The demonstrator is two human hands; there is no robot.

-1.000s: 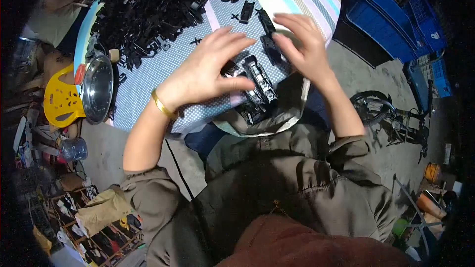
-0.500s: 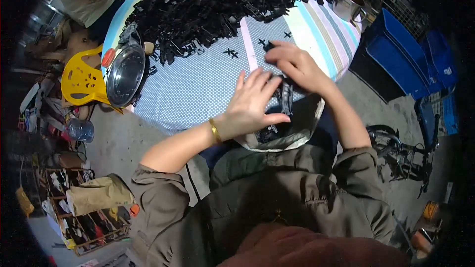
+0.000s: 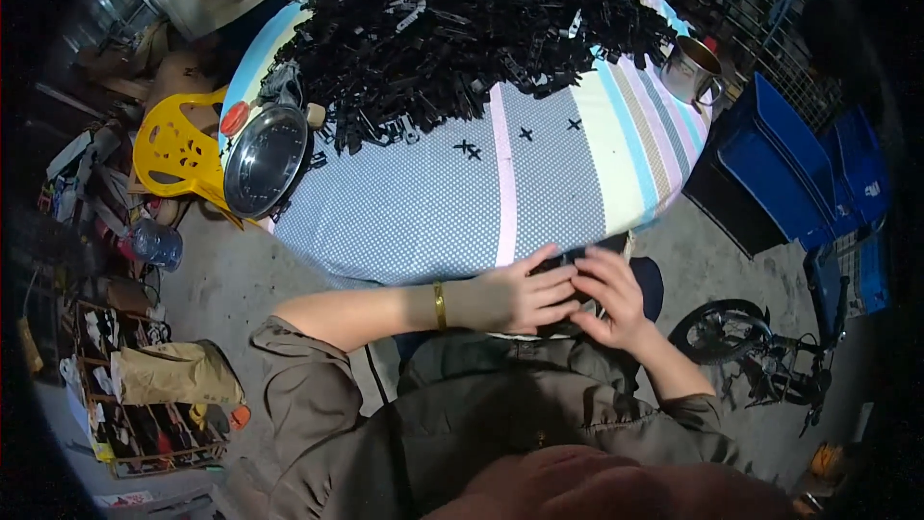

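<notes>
Side by side, my hands are just below the near edge of the table, over the mouth of a pale bag (image 3: 630, 245) at my lap. My left hand (image 3: 539, 295), with a gold bracelet at its wrist, has its fingers stretched toward the right. Facing it, my right hand (image 3: 612, 297) has its fingers spread and slightly bent. Dark pieces show between the hands, too blurred to make out, and most of the bag is hidden. A large heap of small black plastic parts (image 3: 452, 34) covers the far half of the table.
A patterned cloth covers the round table (image 3: 404, 202). On it are a clear-covered round bowl (image 3: 267, 162), a red lid (image 3: 234, 118) and a metal mug (image 3: 691, 69). Yellow chair (image 3: 173, 149) at left, blue bins (image 3: 789, 169) at right. Two people work across the table.
Both hands have drawn back from the tabletop to the bag below its edge. The black parts under them have left the cloth. Another person's hands now show at the far right.
</notes>
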